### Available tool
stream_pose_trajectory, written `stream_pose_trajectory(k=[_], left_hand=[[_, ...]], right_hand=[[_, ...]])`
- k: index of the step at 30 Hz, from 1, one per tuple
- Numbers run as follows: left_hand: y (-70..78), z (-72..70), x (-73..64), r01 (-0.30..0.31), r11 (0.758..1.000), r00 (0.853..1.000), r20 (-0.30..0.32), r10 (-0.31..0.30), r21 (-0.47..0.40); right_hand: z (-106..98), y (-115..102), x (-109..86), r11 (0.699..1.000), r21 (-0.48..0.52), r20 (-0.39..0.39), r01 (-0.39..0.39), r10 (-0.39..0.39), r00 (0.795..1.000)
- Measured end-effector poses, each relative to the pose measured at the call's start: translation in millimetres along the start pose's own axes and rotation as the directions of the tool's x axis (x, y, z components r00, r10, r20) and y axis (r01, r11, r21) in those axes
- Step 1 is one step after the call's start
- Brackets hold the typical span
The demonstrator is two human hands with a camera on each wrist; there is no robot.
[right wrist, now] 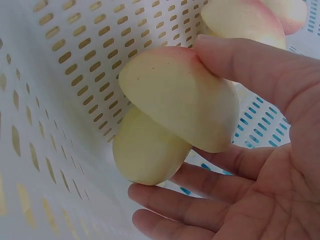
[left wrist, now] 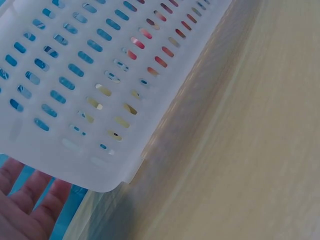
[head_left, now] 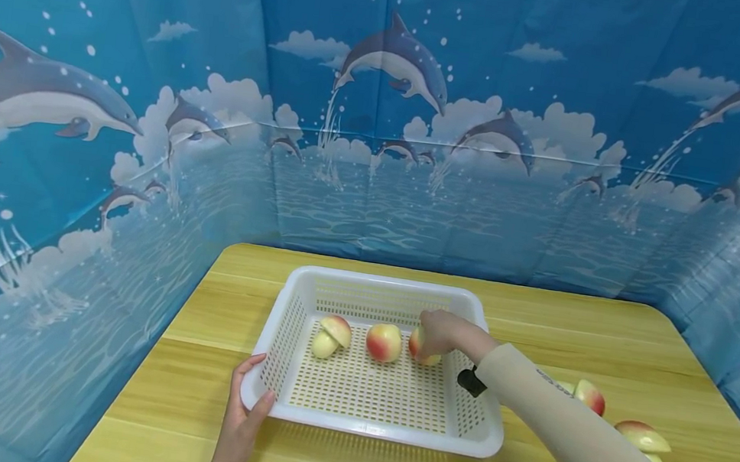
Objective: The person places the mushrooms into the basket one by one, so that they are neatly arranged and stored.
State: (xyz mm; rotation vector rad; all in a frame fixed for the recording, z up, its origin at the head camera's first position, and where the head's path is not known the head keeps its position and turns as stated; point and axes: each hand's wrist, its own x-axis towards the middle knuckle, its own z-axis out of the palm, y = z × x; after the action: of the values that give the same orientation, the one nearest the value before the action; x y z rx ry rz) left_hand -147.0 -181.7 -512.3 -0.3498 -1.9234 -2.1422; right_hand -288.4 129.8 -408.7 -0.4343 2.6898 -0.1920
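Note:
A white perforated plastic basket (head_left: 380, 431) sits on the wooden table. With thumb and fingers around its near left corner, my left hand (head_left: 238, 423) grips the rim; the left wrist view shows fingers (left wrist: 52, 200) beside that corner. Inside the basket, toward its right side, my right hand (head_left: 446, 334) holds a pale yellow, red-blushed mushroom-shaped piece (right wrist: 177, 97). The thumb presses on its cap while the other fingers lie around the stem side. Two similar mushrooms are in the basket, one lying with its stem showing (head_left: 333, 332), the other in the middle (head_left: 384, 343).
On the table right of the basket lie more mushroom-shaped pieces, one with a red side (head_left: 590, 397) and another nearer the front (head_left: 643, 436), both partly hidden by the right sleeve (head_left: 567, 432). A blue dolphin-print curtain (head_left: 374, 201) stands behind and beside the table.

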Motion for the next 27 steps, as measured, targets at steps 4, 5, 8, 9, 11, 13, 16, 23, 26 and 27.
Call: stream_pose_trajectory(k=[4, 5, 8, 9, 11, 13, 16, 23, 26, 27], left_hand=[[0.1, 0.1, -0.1, -0.001, 1.000, 1.000, 0.001, 0.001, -0.001], [0.1, 0.1, -0.1, -0.001, 1.000, 1.000, 0.001, 0.001, -0.001], [0.1, 0.0, 0.1, -0.004, 1.000, 1.000, 0.005, 0.004, -0.004], [0.0, 0.0, 0.2, -0.005, 1.000, 1.000, 0.007, 0.005, -0.006], [0.0, -0.1, 0.2, -0.006, 1.000, 1.000, 0.011, 0.006, -0.007], [-0.1, -0.1, 0.2, -0.007, 1.000, 1.000, 0.013, 0.007, -0.008], [-0.3, -0.1, 0.3, -0.009, 1.000, 1.000, 0.014, 0.009, -0.006], [-0.6, 0.4, 1.1, -0.020, 1.000, 1.000, 0.014, 0.020, -0.008], [-0.8, 0.5, 1.2, -0.023, 1.000, 1.000, 0.014, 0.023, -0.011], [-0.9, 0.4, 1.2, -0.024, 1.000, 1.000, 0.015, 0.024, -0.013]], right_hand=[[-0.7, -1.1, -0.6, 1.000, 0.011, 0.004, -0.002, 0.001, 1.000], [-0.9, -1.4, -0.7, 1.000, 0.013, 0.006, 0.000, 0.000, 1.000], [-0.6, -1.5, -0.5, 1.000, 0.008, 0.009, 0.010, -0.010, 1.000], [-0.3, -1.3, -0.4, 1.000, 0.003, 0.011, 0.014, -0.014, 1.000], [0.2, -1.2, -0.4, 1.000, -0.003, 0.008, 0.020, -0.020, 1.000], [0.5, -1.2, -0.4, 1.000, -0.008, 0.009, 0.022, -0.022, 1.000], [1.0, -0.9, 0.3, 1.000, -0.012, 0.008, 0.022, -0.022, 1.000], [1.3, 0.2, 1.2, 1.000, -0.012, 0.000, 0.011, -0.011, 1.000], [1.0, 0.2, 0.6, 1.000, -0.005, 0.000, 0.012, -0.012, 1.000], [1.1, 0.4, 0.5, 1.000, -0.004, -0.001, 0.013, -0.013, 1.000]])
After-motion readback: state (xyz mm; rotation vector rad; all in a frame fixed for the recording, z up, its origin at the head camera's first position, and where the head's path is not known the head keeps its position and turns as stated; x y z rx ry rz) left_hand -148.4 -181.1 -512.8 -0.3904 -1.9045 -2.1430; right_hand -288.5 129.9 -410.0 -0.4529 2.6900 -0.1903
